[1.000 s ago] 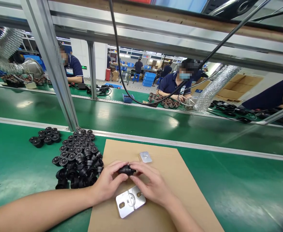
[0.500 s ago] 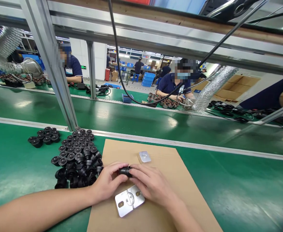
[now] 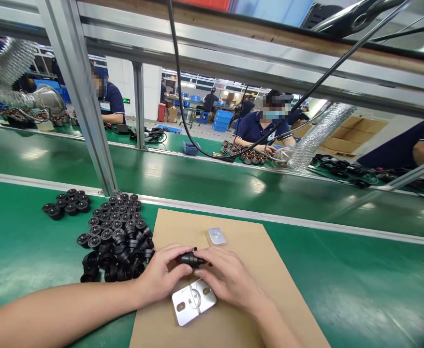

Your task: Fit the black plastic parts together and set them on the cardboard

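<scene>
A black cylindrical plastic part (image 3: 190, 260) with a narrow stub at its right end is held above the cardboard sheet. My left hand (image 3: 164, 271) is closed round its left end, thumb in front and fingers behind. At its right end, the fingers of my right hand (image 3: 229, 276) pinch the part near the stub. Just below the hands lies a silver metal plate (image 3: 188, 309) with two oval slots and a round recess. Behind them sits a smaller silver block (image 3: 217, 236). Fingertips hide some of the black part.
Many similar black parts (image 3: 117, 237) are heaped left of the cardboard sheet (image 3: 248, 314), with a smaller group (image 3: 66, 204) farther left. A metal post (image 3: 84, 101) rises behind them. A black cable (image 3: 177, 72) hangs overhead. Co-workers (image 3: 266, 123) sit across the green bench.
My right fingers have shifted slightly right along the black part, so more of its body and its stub show. The left hand stays nearly in place.
</scene>
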`<state>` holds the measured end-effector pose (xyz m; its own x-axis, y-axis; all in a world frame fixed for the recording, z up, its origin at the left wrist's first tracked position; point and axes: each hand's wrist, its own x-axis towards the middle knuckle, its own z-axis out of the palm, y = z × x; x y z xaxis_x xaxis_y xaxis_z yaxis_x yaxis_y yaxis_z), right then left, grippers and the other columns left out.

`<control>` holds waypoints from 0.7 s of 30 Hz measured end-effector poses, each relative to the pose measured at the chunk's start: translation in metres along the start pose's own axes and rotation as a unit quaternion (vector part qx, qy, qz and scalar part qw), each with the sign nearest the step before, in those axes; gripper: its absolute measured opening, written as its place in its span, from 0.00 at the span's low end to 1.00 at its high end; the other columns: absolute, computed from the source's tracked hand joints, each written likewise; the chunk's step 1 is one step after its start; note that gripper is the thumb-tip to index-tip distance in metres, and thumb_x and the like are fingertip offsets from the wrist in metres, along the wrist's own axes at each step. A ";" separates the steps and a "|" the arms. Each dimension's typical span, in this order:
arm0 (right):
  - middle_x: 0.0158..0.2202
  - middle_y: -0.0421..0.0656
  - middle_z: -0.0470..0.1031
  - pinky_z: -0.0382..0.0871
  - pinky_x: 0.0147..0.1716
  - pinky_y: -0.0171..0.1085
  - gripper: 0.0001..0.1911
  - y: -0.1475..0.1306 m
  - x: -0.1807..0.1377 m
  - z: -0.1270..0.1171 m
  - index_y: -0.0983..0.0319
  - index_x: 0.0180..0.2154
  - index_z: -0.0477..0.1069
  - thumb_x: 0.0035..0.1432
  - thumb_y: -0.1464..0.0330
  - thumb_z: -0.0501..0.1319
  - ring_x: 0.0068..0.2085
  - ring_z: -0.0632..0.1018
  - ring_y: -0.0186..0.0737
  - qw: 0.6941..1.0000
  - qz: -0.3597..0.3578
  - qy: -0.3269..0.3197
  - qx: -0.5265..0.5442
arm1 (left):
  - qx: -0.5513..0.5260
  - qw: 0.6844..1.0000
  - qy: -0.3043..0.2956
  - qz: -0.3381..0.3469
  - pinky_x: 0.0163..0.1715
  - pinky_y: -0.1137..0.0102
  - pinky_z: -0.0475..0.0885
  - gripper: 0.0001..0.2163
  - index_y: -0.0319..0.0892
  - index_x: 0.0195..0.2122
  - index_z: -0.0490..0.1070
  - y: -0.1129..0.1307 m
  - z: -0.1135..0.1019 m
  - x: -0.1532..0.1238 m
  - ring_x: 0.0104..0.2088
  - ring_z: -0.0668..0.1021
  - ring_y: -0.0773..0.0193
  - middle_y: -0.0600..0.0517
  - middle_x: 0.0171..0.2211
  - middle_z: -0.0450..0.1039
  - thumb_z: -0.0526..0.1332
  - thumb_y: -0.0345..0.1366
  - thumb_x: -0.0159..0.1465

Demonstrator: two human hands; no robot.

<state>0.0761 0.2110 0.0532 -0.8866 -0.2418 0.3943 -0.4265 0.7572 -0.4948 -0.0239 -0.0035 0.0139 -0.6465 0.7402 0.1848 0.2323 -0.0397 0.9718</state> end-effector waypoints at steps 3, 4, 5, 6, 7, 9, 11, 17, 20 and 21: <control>0.49 0.44 0.79 0.73 0.42 0.40 0.18 0.001 -0.001 0.001 0.56 0.58 0.66 0.70 0.73 0.61 0.45 0.79 0.42 1.000 -0.018 0.004 -0.017 | -0.017 1.000 0.005 -0.011 0.58 0.66 0.73 0.17 0.46 0.57 0.78 -0.001 0.001 0.000 0.54 0.80 0.58 0.49 0.54 0.79 0.67 0.37 0.67; 0.49 0.44 0.79 0.73 0.42 0.40 0.17 0.001 -0.001 0.002 0.56 0.58 0.66 0.70 0.73 0.61 0.45 0.79 0.41 1.000 -0.015 0.005 -0.016 | -0.025 1.000 0.005 -0.013 0.58 0.65 0.74 0.17 0.46 0.57 0.78 -0.001 0.001 0.000 0.54 0.80 0.58 0.49 0.54 0.79 0.67 0.37 0.67; 0.49 0.44 0.79 0.73 0.42 0.40 0.17 0.001 -0.002 0.003 0.56 0.58 0.66 0.70 0.72 0.61 0.45 0.79 0.41 1.000 -0.009 0.007 -0.011 | -0.031 0.999 0.005 -0.014 0.58 0.65 0.74 0.16 0.46 0.56 0.78 -0.001 0.002 0.001 0.54 0.80 0.58 0.49 0.53 0.79 0.68 0.37 0.67; 0.49 0.43 0.79 0.73 0.42 0.40 0.17 0.001 -0.002 0.004 0.56 0.58 0.66 0.70 0.72 0.61 0.45 0.80 0.41 1.000 -0.001 0.010 -0.006 | -0.033 0.999 0.006 -0.012 0.58 0.66 0.74 0.16 0.46 0.56 0.78 -0.001 0.002 0.002 0.54 0.80 0.58 0.50 0.53 0.79 0.68 0.37 0.67; 0.49 0.43 0.79 0.73 0.42 0.40 0.17 0.000 -0.002 0.005 0.56 0.57 0.66 0.69 0.72 0.62 0.45 0.80 0.41 1.000 0.008 0.013 0.003 | -0.030 0.999 0.006 -0.008 0.57 0.66 0.74 0.16 0.46 0.55 0.79 0.000 0.002 0.002 0.53 0.80 0.59 0.51 0.52 0.79 0.68 0.36 0.66; 0.48 0.41 0.80 0.73 0.44 0.39 0.17 -0.003 -0.003 0.007 0.55 0.57 0.68 0.69 0.71 0.62 0.45 0.80 0.40 0.999 0.036 0.018 0.026 | -0.016 1.000 0.012 0.007 0.56 0.68 0.74 0.15 0.48 0.53 0.80 0.002 0.001 0.003 0.51 0.80 0.62 0.52 0.50 0.80 0.69 0.33 0.65; 0.48 0.38 0.79 0.73 0.45 0.38 0.17 -0.006 -0.002 0.008 0.53 0.56 0.69 0.68 0.70 0.63 0.45 0.80 0.38 0.994 0.085 0.021 0.061 | 0.003 0.999 0.024 0.023 0.53 0.70 0.74 0.14 0.48 0.51 0.80 0.004 0.000 0.004 0.49 0.80 0.64 0.54 0.48 0.80 0.70 0.31 0.64; 0.52 0.36 0.77 0.72 0.48 0.36 0.18 -0.008 -0.002 0.011 0.51 0.58 0.68 0.68 0.69 0.62 0.46 0.79 0.34 0.976 0.157 0.000 0.150 | 0.034 0.998 0.043 0.013 0.52 0.69 0.74 0.14 0.48 0.49 0.80 0.007 0.000 0.005 0.48 0.80 0.64 0.55 0.47 0.80 0.70 0.30 0.63; 0.48 0.39 0.77 0.70 0.46 0.39 0.15 -0.009 -0.003 0.012 0.54 0.55 0.69 0.69 0.69 0.58 0.46 0.77 0.38 0.985 0.146 -0.016 0.094 | 0.033 0.999 0.031 0.007 0.53 0.69 0.73 0.14 0.50 0.50 0.80 0.007 0.000 0.004 0.49 0.80 0.64 0.56 0.47 0.80 0.69 0.30 0.64; 0.45 0.40 0.77 0.68 0.43 0.40 0.11 -0.010 -0.003 0.012 0.56 0.52 0.70 0.69 0.67 0.58 0.43 0.77 0.40 0.987 0.143 -0.020 0.065 | 0.036 0.999 0.028 0.007 0.54 0.69 0.73 0.14 0.50 0.50 0.80 0.007 0.000 0.003 0.49 0.80 0.64 0.56 0.48 0.80 0.69 0.31 0.64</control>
<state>0.0812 0.1970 0.0476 -0.9793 -0.0552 0.1946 -0.1749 0.7139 -0.6781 -0.0246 -0.0014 0.0213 -0.6816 0.7014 0.2085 0.2922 -0.0003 0.9564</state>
